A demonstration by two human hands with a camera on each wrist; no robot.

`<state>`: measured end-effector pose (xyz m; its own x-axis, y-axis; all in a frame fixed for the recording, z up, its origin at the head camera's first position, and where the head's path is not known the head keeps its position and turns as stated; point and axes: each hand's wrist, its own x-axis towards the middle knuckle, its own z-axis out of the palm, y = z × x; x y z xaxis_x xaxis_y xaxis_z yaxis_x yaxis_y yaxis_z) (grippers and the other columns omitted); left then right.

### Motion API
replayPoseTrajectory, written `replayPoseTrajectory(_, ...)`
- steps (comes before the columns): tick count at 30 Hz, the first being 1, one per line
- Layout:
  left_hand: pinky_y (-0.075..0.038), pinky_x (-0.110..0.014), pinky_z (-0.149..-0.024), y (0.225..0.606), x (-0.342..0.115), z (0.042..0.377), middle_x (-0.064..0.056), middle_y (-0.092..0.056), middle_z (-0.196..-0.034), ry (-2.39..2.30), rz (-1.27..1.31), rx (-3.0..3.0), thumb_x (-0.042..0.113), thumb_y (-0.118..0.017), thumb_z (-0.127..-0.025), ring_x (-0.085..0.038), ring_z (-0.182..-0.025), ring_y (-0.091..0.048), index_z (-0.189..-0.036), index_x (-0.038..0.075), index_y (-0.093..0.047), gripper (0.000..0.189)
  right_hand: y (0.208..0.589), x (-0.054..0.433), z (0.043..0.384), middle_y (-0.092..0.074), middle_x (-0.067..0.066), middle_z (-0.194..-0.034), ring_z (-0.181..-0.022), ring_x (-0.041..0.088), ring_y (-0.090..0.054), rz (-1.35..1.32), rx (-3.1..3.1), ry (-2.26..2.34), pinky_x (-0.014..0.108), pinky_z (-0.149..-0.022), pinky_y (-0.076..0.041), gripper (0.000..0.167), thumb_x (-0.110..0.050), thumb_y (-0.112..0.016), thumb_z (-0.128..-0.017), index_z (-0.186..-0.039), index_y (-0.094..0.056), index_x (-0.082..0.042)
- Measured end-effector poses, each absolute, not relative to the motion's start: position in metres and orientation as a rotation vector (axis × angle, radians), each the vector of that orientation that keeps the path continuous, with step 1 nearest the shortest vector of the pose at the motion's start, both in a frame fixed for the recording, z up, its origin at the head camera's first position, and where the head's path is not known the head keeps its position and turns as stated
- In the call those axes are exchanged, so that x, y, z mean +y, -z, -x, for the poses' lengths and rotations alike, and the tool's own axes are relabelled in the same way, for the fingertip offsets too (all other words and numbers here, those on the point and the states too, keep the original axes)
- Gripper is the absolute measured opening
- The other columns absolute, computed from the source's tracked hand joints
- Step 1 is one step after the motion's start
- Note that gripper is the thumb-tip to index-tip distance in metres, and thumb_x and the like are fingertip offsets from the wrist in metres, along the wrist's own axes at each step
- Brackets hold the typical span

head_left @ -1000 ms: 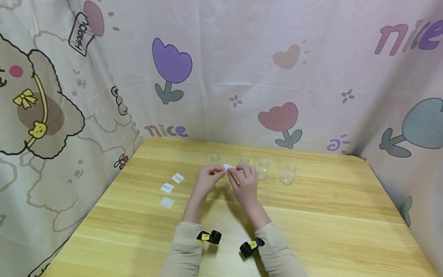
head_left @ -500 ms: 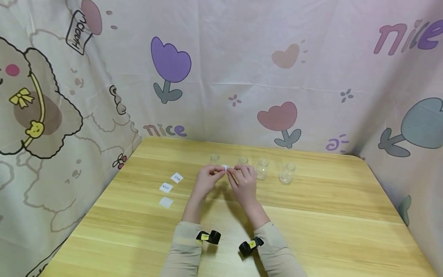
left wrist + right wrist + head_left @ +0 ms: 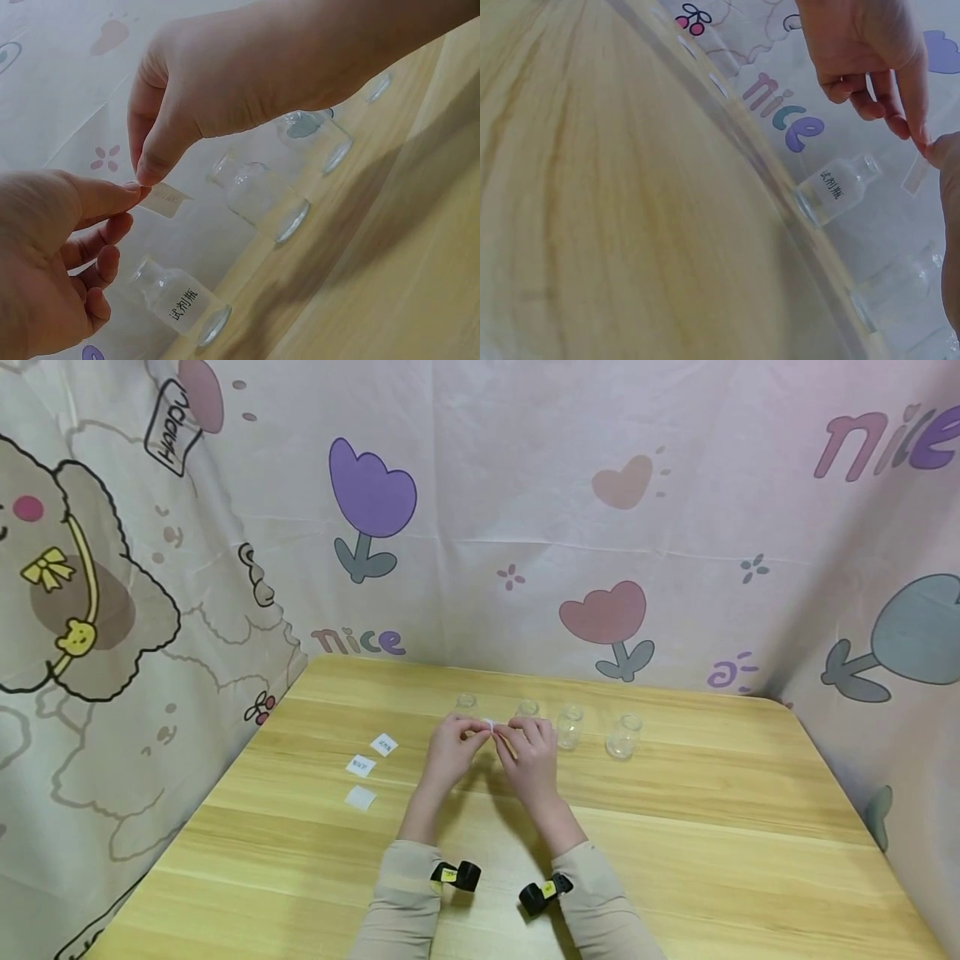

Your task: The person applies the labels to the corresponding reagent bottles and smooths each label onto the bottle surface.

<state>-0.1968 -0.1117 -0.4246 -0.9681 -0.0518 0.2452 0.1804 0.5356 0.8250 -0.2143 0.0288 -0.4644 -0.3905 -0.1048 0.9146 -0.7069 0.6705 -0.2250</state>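
Both hands meet over the table. My left hand [image 3: 452,750] and my right hand [image 3: 532,756] pinch a small white label [image 3: 163,200] between thumbs and forefingers. In the left wrist view the label hangs beyond the touching fingertips, with faint print on it. Just behind the hands stand small clear glass bottles. The leftmost bottle [image 3: 838,187] bears a white label with black characters. The other bottles, such as the one at the right end [image 3: 623,737], show no label. The left hand's other fingers curl loosely in the left wrist view.
Left of the hands, several white labels lie on the wooden table [image 3: 675,860]: two printed ones, far [image 3: 384,745] and middle [image 3: 361,766], and a blank-looking one [image 3: 360,798] nearest. A patterned curtain [image 3: 487,510] rises behind the table.
The label between the fingertips has turned from showing its printed face to showing only a small white sliver in the head view. Both hands stay nearly in place.
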Motion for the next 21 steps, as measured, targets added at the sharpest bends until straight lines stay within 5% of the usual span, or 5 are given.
replayPoseTrajectory(12,-0.05,-0.04,-0.085,0.4282,-0.1094,0.1983,-0.011,-0.063,-0.102,1.325,0.15,-2.51,0.015,-0.069,-0.089,-0.026,-0.097,-0.058,-0.093,0.004,-0.074,0.013,0.4655,0.0293,0.2142,-0.066,0.007,-0.088,-0.086,0.026,-0.052,-0.629,-1.922,-0.767,0.041,-0.071,-0.039,0.008,-0.008,-0.078,-0.078,-0.086,-0.076,-0.007)
replayPoseTrajectory(21,-0.046,-0.036,-0.079,0.4284,-0.1069,0.1974,-0.008,-0.063,-0.099,1.277,0.11,-2.511,0.015,-0.071,-0.087,-0.026,-0.091,-0.057,-0.089,0.007,-0.075,0.009,0.468,0.03,0.2158,-0.065,0.007,-0.088,-0.086,0.026,-0.052,-0.628,-1.926,-0.787,0.04,-0.072,-0.039,0.008,-0.008,-0.078,-0.078,-0.086,-0.075,-0.006)
